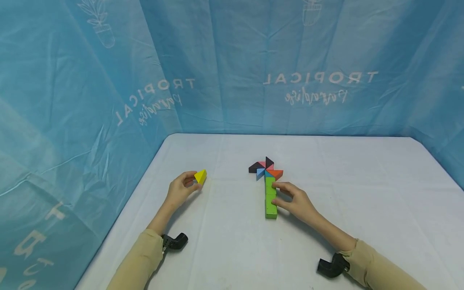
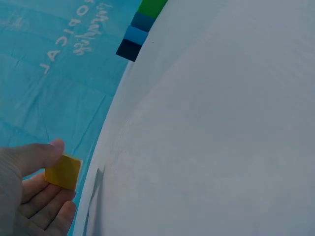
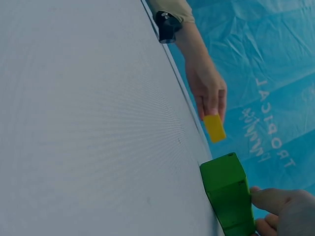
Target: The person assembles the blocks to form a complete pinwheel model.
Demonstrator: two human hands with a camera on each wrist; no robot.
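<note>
My left hand [image 1: 179, 191] pinches a yellow triangular block [image 1: 201, 176] between thumb and fingers, over the left part of the table. The left wrist view shows that yellow block [image 2: 63, 172] under the thumb. Two green blocks [image 1: 270, 204] lie end to end in a column near the middle. At their right side is my right hand [image 1: 299, 202], with index finger and thumb touching that side. Above the column, triangular blocks form a pinwheel: two black [image 1: 255, 167], two pink [image 1: 270, 166], a light blue [image 1: 260, 172], a blue [image 1: 268, 174] and an orange one [image 1: 277, 173].
A white cloth covers the table [image 1: 362, 181]. Blue printed curtains [image 1: 235, 52] hang behind it and along both sides. Each wrist carries a black camera mount, the left one [image 1: 175, 241] and the right one [image 1: 332, 266] both close above the cloth.
</note>
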